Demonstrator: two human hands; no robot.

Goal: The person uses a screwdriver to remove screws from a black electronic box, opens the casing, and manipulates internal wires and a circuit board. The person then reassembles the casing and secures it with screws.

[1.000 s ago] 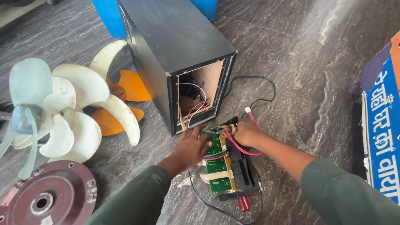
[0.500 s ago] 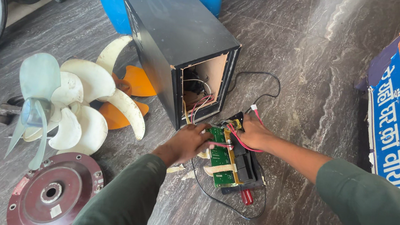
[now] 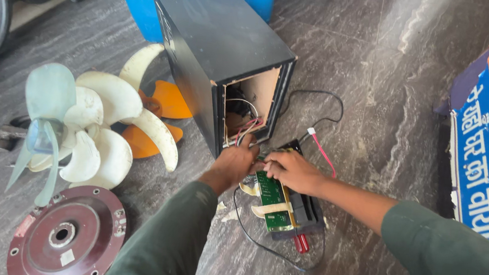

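Near the middle of the frame, both hands met over a green circuit board (image 3: 274, 203) that lay on the grey stone floor (image 3: 379, 108), just below the open end of a black box (image 3: 220, 51). The left hand (image 3: 233, 165) was curled at the board's upper edge, close to the red and white wires (image 3: 245, 128) hanging from the box's opening; whether it pinched a wire could not be told. The right hand (image 3: 292, 171) was bent with its fingertips pressed on the board's top end, touching rather than lifting it. The board rested on a black block (image 3: 309, 209), with a red-handled tool (image 3: 301, 243) beside its lower end. A black cable (image 3: 320, 97) looped across the floor to the right of the box. At the left of the frame lay pale fan blades (image 3: 90, 122) over orange ones (image 3: 167, 100), and a dark red round motor plate (image 3: 65, 235) sat in the lower left.
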